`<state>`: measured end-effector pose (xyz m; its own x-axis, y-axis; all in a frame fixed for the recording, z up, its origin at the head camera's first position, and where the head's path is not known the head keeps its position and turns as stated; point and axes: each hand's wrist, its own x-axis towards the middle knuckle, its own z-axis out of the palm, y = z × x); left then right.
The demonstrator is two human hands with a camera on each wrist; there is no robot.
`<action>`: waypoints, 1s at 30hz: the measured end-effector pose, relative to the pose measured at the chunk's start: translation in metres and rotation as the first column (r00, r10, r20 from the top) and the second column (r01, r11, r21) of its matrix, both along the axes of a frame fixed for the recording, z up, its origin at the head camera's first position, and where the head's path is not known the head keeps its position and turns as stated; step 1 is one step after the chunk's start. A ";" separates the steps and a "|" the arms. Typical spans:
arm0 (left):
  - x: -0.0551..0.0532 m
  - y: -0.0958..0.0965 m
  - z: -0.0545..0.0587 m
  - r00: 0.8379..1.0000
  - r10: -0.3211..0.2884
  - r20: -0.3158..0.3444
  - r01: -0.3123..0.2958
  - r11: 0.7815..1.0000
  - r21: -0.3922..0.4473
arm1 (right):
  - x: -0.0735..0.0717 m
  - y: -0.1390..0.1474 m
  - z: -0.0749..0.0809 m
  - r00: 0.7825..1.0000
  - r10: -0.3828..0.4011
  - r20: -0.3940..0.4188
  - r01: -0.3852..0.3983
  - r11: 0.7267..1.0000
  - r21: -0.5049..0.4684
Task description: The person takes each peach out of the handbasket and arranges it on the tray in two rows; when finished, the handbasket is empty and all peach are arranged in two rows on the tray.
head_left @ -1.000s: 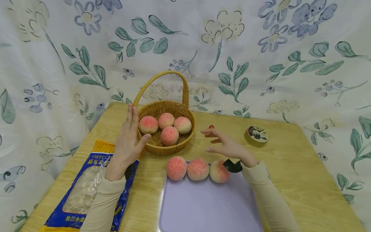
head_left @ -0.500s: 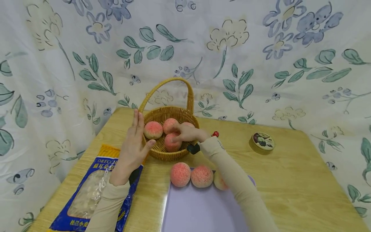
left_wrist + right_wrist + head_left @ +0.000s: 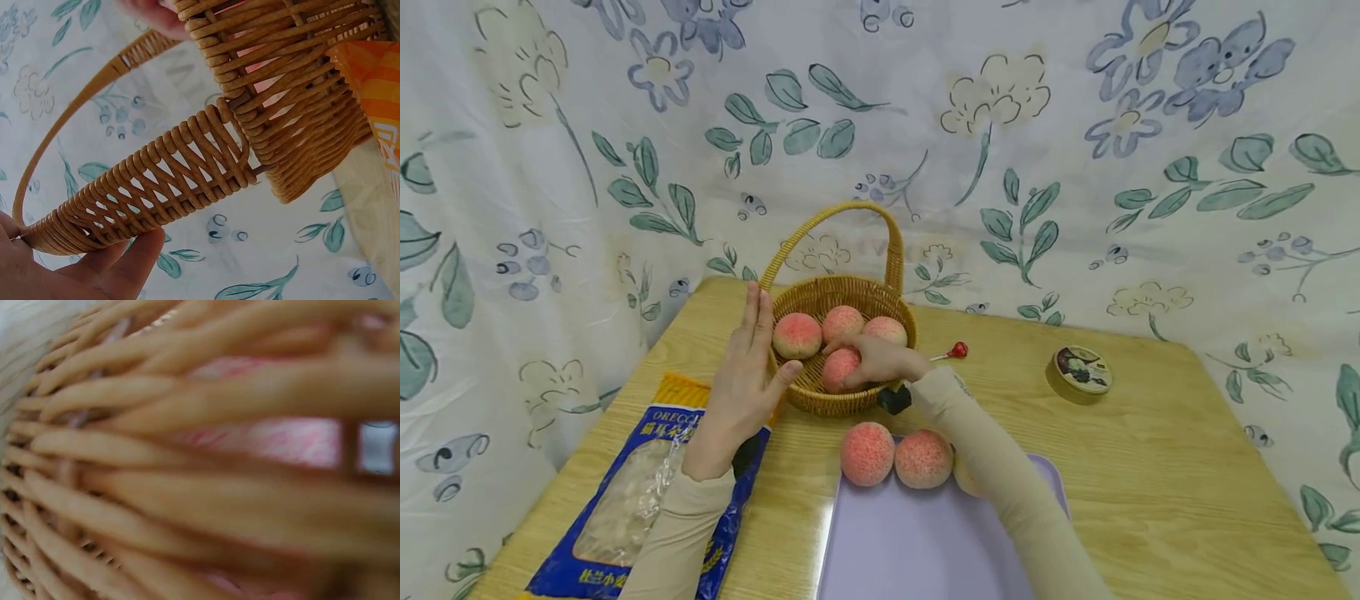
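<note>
The right hand is pinching the front peach in the head view, its thumb pressing the near side and its forefinger lapping the far side; the remaining fingers are hiding behind the knuckles. The front peach is lying directly left of the palm, inside the basket, just behind the front rim. It is showing no clear long axis, so the governing relation is appearing to be sideways: palm on the right, peach on the left, rim on the near side. The left peach, rear peach and right peach are sitting around the far side of the grip. The handle is arching behind the front peach, so the upward and nearward path is seeming the less obstructed, provided that the rim is being cleared. The left hand is standing farther from the front peach, its forefinger and middle finger straight and pressed together beside the handle's left foot, its thumb spreading apart; the left wrist view is showing fingers touching the handle. The right wrist view is showing only weave with pink behind it. Nearer the person, the tray is carrying peaches along its far edge, one partly covered by the right sleeve.
</note>
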<state>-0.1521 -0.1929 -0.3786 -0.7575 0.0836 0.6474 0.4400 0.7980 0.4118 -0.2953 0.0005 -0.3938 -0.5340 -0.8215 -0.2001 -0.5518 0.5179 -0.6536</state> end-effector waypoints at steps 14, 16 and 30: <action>-0.002 0.000 -0.001 0.999 -0.032 0.025 0.032 0.999 0.019 | 0.015 0.106 0.035 0.975 -0.157 0.159 0.204 0.916 -0.345; -0.003 -0.001 -0.001 0.999 -0.039 0.018 0.038 0.999 0.027 | 0.021 0.133 0.034 0.965 -0.188 0.182 0.242 0.904 -0.353; -0.009 0.002 -0.005 0.998 -0.064 -0.017 0.065 0.997 0.052 | 0.100 0.290 -0.014 0.907 -0.414 0.069 0.419 0.883 -0.210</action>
<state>-0.1607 -0.1907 -0.3831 -0.7414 0.0971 0.6640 0.4964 0.7452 0.4452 -0.1957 0.2908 -0.4077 -0.8342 -0.5483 -0.0596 -0.3005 0.5425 -0.7845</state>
